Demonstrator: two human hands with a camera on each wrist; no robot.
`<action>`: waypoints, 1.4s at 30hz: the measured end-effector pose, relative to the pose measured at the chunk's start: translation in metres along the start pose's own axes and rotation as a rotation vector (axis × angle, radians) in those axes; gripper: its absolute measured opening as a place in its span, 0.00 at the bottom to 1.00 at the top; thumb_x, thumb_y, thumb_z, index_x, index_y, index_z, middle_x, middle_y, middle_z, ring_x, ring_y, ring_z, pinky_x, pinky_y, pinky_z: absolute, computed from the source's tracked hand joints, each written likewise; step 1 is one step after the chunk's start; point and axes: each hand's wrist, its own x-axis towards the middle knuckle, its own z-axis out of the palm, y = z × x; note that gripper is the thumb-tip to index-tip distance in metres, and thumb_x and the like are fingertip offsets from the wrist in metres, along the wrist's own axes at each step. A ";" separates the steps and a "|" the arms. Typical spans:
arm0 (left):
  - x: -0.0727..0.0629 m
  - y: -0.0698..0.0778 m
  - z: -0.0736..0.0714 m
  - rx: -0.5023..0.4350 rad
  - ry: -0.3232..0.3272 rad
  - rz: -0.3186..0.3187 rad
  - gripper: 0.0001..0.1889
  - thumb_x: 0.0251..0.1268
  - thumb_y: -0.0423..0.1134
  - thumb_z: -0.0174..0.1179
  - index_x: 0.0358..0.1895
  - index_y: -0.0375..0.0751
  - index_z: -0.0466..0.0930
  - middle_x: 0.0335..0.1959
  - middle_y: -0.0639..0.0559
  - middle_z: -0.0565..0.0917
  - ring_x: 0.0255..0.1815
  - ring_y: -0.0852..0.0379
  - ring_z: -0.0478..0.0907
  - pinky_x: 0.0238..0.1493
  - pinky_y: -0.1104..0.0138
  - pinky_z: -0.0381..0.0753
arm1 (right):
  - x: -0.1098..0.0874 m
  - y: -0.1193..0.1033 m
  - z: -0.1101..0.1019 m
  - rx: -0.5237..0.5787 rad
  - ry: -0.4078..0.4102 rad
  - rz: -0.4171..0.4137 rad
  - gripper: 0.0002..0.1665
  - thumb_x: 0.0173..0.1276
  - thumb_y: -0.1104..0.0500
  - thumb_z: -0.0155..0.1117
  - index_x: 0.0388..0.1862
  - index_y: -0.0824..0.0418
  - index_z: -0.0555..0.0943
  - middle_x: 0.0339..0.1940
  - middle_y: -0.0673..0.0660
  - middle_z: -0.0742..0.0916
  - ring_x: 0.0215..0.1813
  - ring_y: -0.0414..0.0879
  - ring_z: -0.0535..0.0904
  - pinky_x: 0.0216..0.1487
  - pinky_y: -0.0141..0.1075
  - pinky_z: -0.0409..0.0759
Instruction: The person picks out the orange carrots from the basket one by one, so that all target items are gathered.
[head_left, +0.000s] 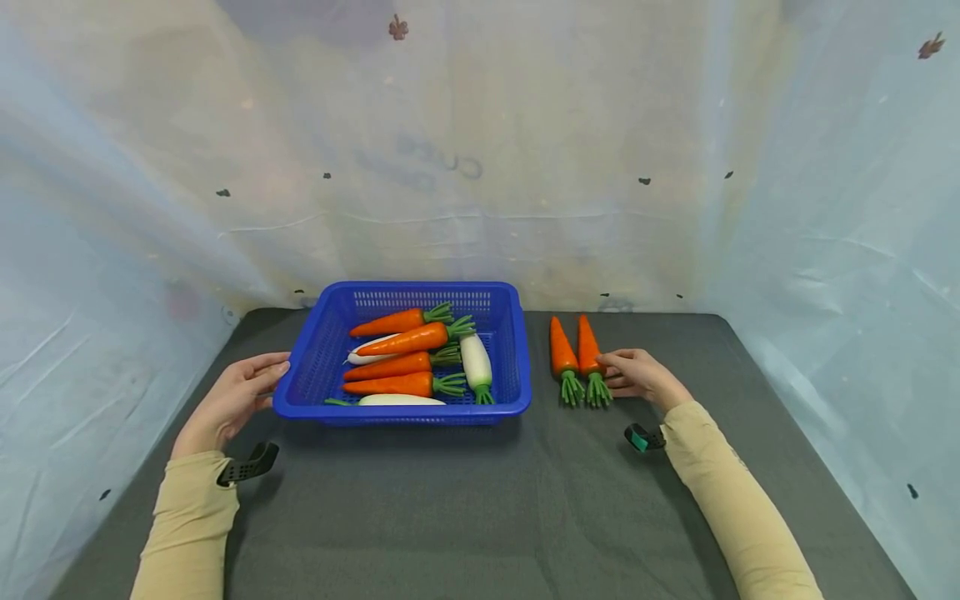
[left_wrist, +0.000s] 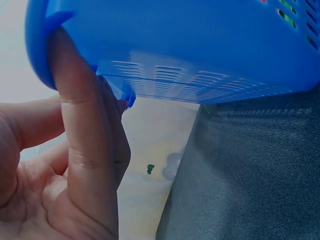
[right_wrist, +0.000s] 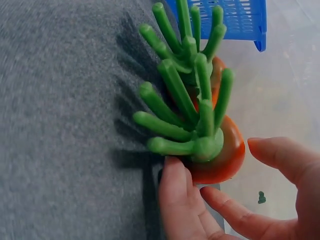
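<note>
At the left side of a blue plastic basket (head_left: 405,412), my left hand (head_left: 236,400) holds the rim, with fingers (left_wrist: 82,115) tucked up under it in the left wrist view. Inside the basket lie several orange carrots (head_left: 386,367) with green stems and white radishes (head_left: 476,358). To the right, two more carrots lie side by side on the cloth, stems toward me. My right hand (head_left: 633,377) is at the nearer carrot (head_left: 587,342), fingertips along its side. The right wrist view shows a slight gap between the thumb (right_wrist: 275,152) and that carrot. Left of it lies the other carrot (head_left: 561,346).
Dark grey cloth (head_left: 420,508) covers the table. Pale plastic sheeting (head_left: 480,167) hangs behind it and along both sides, close to the table's back edge. The basket stands left of the two loose carrots, near the back.
</note>
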 end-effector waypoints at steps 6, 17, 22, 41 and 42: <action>0.001 0.000 0.000 0.011 0.008 -0.009 0.33 0.74 0.46 0.50 0.70 0.26 0.54 0.43 0.60 0.82 0.40 0.61 0.80 0.39 0.66 0.81 | -0.003 0.001 -0.006 0.029 -0.017 0.003 0.36 0.74 0.50 0.54 0.70 0.71 0.59 0.56 0.72 0.74 0.45 0.54 0.81 0.50 0.47 0.79; 0.000 -0.002 -0.002 0.006 -0.001 -0.013 0.32 0.74 0.45 0.50 0.70 0.26 0.53 0.43 0.60 0.81 0.40 0.62 0.80 0.39 0.67 0.81 | -0.012 -0.023 -0.024 0.007 -0.029 -0.038 0.35 0.77 0.50 0.47 0.73 0.69 0.56 0.62 0.74 0.69 0.58 0.64 0.74 0.57 0.50 0.74; -0.001 -0.001 -0.002 0.014 -0.003 -0.009 0.32 0.74 0.45 0.50 0.70 0.26 0.54 0.43 0.60 0.81 0.40 0.62 0.80 0.39 0.66 0.81 | -0.016 -0.050 -0.027 0.013 -0.036 -0.094 0.36 0.76 0.48 0.51 0.73 0.68 0.57 0.62 0.73 0.70 0.63 0.66 0.69 0.61 0.52 0.69; -0.002 0.002 0.003 0.021 0.005 -0.027 0.35 0.71 0.52 0.53 0.74 0.41 0.52 0.43 0.55 0.82 0.42 0.57 0.82 0.42 0.63 0.81 | -0.004 -0.144 0.029 -0.043 -0.188 -0.318 0.32 0.77 0.51 0.49 0.72 0.67 0.60 0.60 0.68 0.74 0.61 0.60 0.72 0.64 0.52 0.65; -0.002 0.002 0.003 0.019 0.009 -0.030 0.35 0.70 0.52 0.53 0.74 0.41 0.52 0.43 0.55 0.83 0.42 0.57 0.82 0.42 0.63 0.81 | -0.002 -0.147 0.034 -0.044 -0.198 -0.324 0.31 0.77 0.51 0.49 0.72 0.67 0.61 0.60 0.69 0.75 0.61 0.60 0.72 0.64 0.52 0.65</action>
